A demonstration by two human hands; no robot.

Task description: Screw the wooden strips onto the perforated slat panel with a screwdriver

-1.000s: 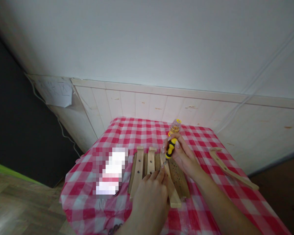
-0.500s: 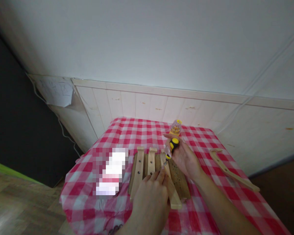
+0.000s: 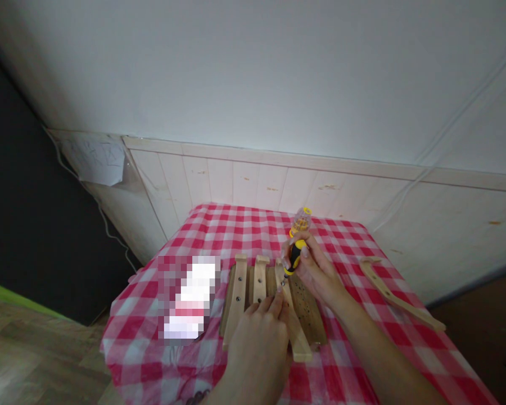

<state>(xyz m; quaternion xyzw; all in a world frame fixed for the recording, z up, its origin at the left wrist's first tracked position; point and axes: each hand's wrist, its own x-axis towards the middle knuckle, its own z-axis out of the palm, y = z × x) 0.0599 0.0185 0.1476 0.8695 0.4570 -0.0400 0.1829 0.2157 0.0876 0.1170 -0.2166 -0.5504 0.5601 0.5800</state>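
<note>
My right hand (image 3: 318, 273) is closed around a yellow-and-black screwdriver (image 3: 295, 257), tilted with its shaft pointing down. Its tip meets a pale wooden slat (image 3: 298, 334) on a darker wooden board (image 3: 307, 304). My left hand (image 3: 261, 340) bears down on the slats from the near side, fingers bunched and the foremost fingertips right beside the screwdriver tip. Anything pinched there is too small to make out. Two more slats with hooked tops, a left slat (image 3: 238, 289) and a middle slat (image 3: 260, 275), lie alongside, showing dark screw holes or heads.
A clear case with yellow ends (image 3: 301, 220) stands behind my right hand. To the right lies a loose curved wooden piece (image 3: 398, 302). A blurred-out white item (image 3: 194, 298) is at left on the red-and-white checked tablecloth (image 3: 227, 228). The panelled wall (image 3: 244, 177) borders the table's far side.
My right hand's fingers have gone from spread and opened out to wrapped around the screwdriver handle. The left hand and the slats stay in place.
</note>
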